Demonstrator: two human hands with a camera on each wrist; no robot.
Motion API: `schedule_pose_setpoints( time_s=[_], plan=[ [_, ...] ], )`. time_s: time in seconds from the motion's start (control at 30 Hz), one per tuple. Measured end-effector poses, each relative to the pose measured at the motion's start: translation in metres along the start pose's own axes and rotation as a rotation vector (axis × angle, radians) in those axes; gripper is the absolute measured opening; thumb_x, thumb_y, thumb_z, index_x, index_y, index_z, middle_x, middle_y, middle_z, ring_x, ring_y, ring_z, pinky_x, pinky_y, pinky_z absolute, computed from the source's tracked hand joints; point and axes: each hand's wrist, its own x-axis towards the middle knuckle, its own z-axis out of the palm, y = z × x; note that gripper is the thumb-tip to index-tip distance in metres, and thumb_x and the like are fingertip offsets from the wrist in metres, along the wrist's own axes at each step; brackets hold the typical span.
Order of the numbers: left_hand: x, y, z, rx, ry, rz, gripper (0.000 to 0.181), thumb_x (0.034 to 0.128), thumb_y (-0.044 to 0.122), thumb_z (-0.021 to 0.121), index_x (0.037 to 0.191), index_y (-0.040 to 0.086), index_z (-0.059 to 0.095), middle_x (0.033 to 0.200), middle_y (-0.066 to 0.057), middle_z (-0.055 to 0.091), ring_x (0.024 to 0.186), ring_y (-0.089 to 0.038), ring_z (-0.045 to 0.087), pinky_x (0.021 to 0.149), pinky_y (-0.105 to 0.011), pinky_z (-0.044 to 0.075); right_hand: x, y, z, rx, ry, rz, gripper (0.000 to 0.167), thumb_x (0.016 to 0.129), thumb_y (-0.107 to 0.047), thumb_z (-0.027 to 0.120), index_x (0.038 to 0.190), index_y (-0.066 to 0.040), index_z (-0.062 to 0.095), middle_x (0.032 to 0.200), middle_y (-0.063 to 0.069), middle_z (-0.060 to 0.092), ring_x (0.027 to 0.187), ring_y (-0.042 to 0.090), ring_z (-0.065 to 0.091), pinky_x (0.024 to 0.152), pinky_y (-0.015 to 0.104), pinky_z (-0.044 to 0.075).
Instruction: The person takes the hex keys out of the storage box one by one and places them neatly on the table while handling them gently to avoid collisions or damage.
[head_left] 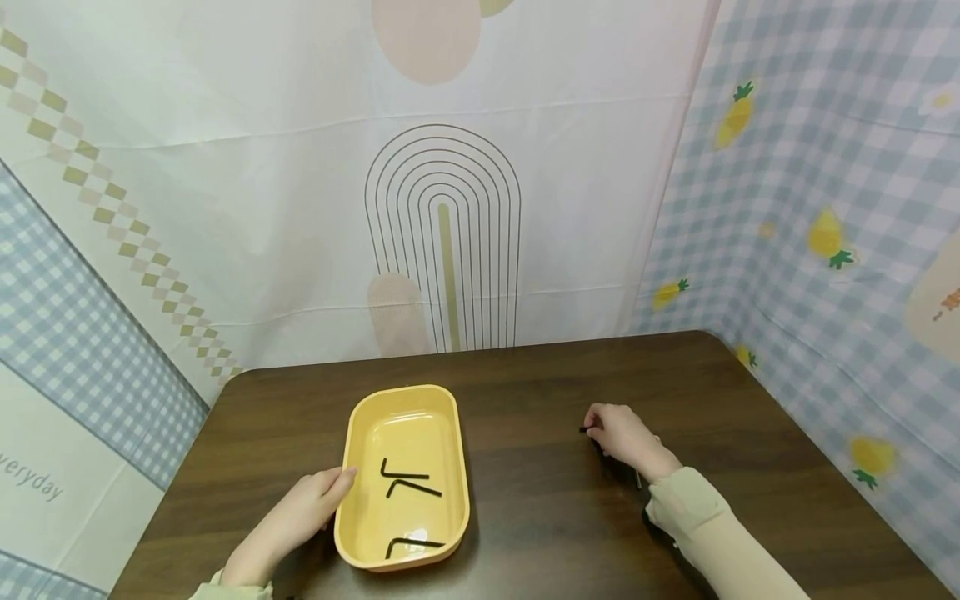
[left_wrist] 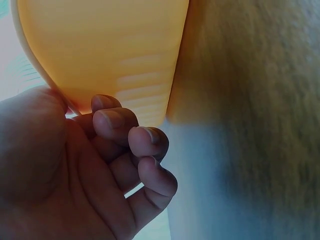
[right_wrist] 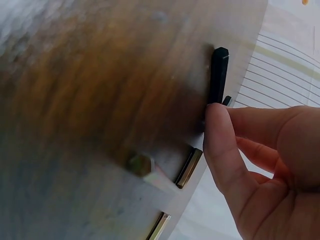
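Note:
A yellow tray (head_left: 408,512) stands left of the middle of the table, with three black hex keys in it. Two of these, an upper hex key (head_left: 408,476) and a lower one (head_left: 420,485), lie close together; another hex key (head_left: 418,542) is at the near end. My left hand (head_left: 303,507) holds the tray's left rim, thumb on top and fingers (left_wrist: 148,142) curled beneath. Over at the right, my right hand (head_left: 622,433) pinches a black hex key (right_wrist: 218,75) between thumb and finger, at the tabletop. The palm partly hides that key.
More metal hex pieces (right_wrist: 189,169) lie on the table by the right hand, mostly hidden under the arm in the head view; one (right_wrist: 141,162) is blurred. The dark wooden table (head_left: 525,517) ends at a patterned cloth (head_left: 585,208) behind and at both sides.

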Motion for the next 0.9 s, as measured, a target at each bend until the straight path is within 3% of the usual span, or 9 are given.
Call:
schedule_pose_setpoints(
  time_s=[0.47, 0.77, 0.9],
  plan=[
    [0.0007, 0.0008, -0.0001, 0.002, -0.025, -0.028, 0.043, 0.1105, 0.039, 0.038, 0.091, 0.008, 0.061, 0.060, 0.000, 0.050, 0.049, -0.016, 0.047, 0.049, -0.029, 0.042, -0.0024, 0.0007, -0.0003, 0.002, 0.010, -0.015, 0.007, 0.097, -0.004, 0.066, 0.095, 0.002, 0.062, 0.079, 0.005, 0.061, 0.055, 0.014, 0.057, 0.053, 0.030, 0.050],
    [-0.0009, 0.0020, -0.0021, -0.006, -0.025, 0.002, 0.040, 0.1099, 0.036, 0.041, 0.090, 0.008, 0.062, 0.061, -0.001, 0.050, 0.049, -0.016, 0.048, 0.050, -0.029, 0.043, -0.0010, 0.0007, -0.0003, 0.005, 0.005, -0.021, 0.004, 0.097, -0.002, 0.064, 0.097, 0.002, 0.062, 0.079, 0.004, 0.062, 0.055, 0.013, 0.057, 0.054, 0.029, 0.051],
    [-0.0009, 0.0021, -0.0023, -0.002, -0.029, -0.017, 0.042, 0.1099, 0.038, 0.040, 0.088, 0.009, 0.060, 0.060, -0.001, 0.051, 0.049, -0.016, 0.048, 0.051, -0.029, 0.043, -0.0012, 0.0008, 0.0003, 0.029, -0.002, -0.006, 0.005, 0.096, -0.002, 0.065, 0.098, 0.002, 0.063, 0.077, 0.005, 0.061, 0.056, 0.014, 0.058, 0.054, 0.030, 0.051]
  ],
)
